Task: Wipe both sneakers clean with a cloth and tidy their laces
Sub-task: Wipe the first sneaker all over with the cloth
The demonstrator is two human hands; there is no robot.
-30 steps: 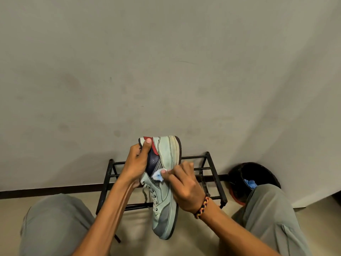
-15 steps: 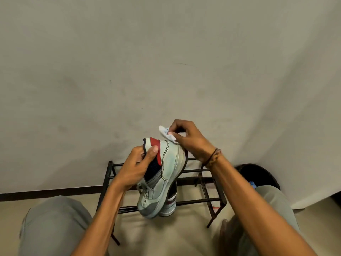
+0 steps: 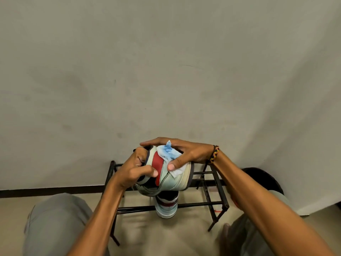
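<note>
- Your left hand (image 3: 137, 171) grips the pale mint-green leather sneaker with a red heel patch and cream sole (image 3: 171, 177) at its collar; fingers curl into the opening, thumb lies across the outside near the red patch.
- The held sneaker is in the air between your two hands, heel end turned up toward you, cream sole facing to the right.
- Your right hand (image 3: 186, 154) wraps over the heel from above and to the right, fingers spread and curved round the top, thumb pressed down on the side.
- Under that right hand sits the crumpled blue-and-white cloth (image 3: 168, 154), pinned against the heel by thumb and palm; a white corner sticks out just below the thumb, a blue tuft pokes up between the fingers.
- A braided black, red and yellow wristband (image 3: 214, 154) rings your right wrist.
- Directly below both hands, the second matching sneaker (image 3: 166, 206) rests on the low black metal shoe rack (image 3: 212, 202), seen end-on; its laces are hidden.
- A bit of lace from the held sneaker hangs just below your left hand; how it is tied cannot be told.
- Right of your right forearm, a round black bin (image 3: 265, 180) stands by the wall.
- Your grey-trousered knees (image 3: 55, 222) flank both forearms.
</note>
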